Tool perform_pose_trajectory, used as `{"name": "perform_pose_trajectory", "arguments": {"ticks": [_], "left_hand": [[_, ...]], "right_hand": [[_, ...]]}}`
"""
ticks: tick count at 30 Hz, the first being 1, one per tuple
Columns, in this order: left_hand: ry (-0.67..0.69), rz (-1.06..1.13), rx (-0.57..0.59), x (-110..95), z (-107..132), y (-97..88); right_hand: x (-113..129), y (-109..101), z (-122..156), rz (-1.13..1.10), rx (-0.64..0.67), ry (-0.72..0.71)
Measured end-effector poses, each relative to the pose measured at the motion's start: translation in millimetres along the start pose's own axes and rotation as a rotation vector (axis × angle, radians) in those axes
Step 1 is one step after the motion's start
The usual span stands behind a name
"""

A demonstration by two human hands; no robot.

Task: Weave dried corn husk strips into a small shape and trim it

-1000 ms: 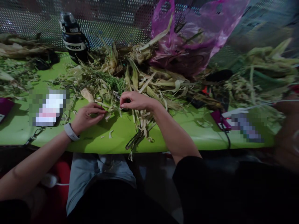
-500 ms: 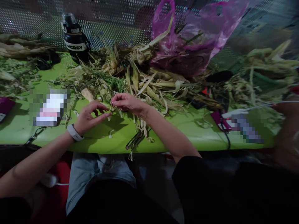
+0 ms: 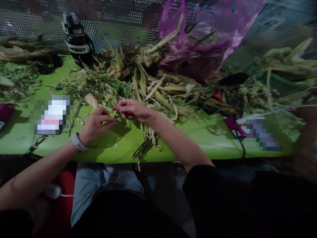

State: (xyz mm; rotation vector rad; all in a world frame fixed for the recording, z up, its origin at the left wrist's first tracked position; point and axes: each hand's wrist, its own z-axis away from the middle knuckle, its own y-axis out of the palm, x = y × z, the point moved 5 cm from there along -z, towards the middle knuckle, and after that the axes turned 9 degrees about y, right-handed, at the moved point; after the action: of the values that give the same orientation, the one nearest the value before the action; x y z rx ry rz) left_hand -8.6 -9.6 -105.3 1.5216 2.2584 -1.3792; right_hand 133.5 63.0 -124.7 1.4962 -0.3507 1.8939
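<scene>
My left hand (image 3: 96, 124) and my right hand (image 3: 131, 109) meet just above the green table (image 3: 173, 145), fingertip to fingertip. Both pinch a thin strip of dry corn husk (image 3: 116, 114) between them. The left wrist wears a white band (image 3: 78, 141). Right behind the hands lies a big heap of pale and green corn husks (image 3: 148, 86). A bundle of loose husk strips (image 3: 147, 138) hangs over the table's near edge below my right forearm.
A black bottle (image 3: 78, 41) stands at the back left before a perforated metal screen. A purple plastic bag (image 3: 205, 39) sits at the back right. More husks pile at the far right (image 3: 277, 72) and far left (image 3: 15, 66). A purple device with a cable (image 3: 234, 127) lies right.
Both hands rose slightly off the table and shifted a little left. The left hand opened briefly, then its fingers closed again on the husk strip.
</scene>
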Motion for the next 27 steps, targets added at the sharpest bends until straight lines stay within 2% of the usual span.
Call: {"name": "perform_pose_trajectory", "arguments": {"ticks": [3, 7, 9, 12, 17, 22, 27], "left_hand": [[-0.052, 0.211, -0.03, 0.6, -2.2, -2.0], [-0.356, 0.569, -0.002, 12.8, 2.3, 3.9], [-0.494, 0.701, 0.017, 17.2, 5.1, 8.0], [-0.585, 0.849, 0.064, 17.3, 4.9, 13.0], [-0.576, 0.823, 0.103, 19.4, 0.6, 11.2], [-0.606, 0.743, 0.235, 24.3, -3.6, 7.3], [-0.609, 0.676, 0.287, 25.6, -11.1, 2.3]], "right_hand": [[-2.3, 3.0, -1.3, -0.108, 0.021, 0.017], [-4.2, 6.2, -2.2, -0.266, 0.012, 0.013], [-5.5, 10.1, -1.6, -0.279, 0.05, 0.033], [-6.0, 15.2, 0.2, -0.263, 0.106, 0.039], [-3.5, 16.3, 2.6, -0.184, 0.101, -0.003], [2.1, 19.2, 9.9, 0.106, 0.098, -0.028], [9.8, 19.7, 14.5, 0.367, 0.067, -0.099]]}}
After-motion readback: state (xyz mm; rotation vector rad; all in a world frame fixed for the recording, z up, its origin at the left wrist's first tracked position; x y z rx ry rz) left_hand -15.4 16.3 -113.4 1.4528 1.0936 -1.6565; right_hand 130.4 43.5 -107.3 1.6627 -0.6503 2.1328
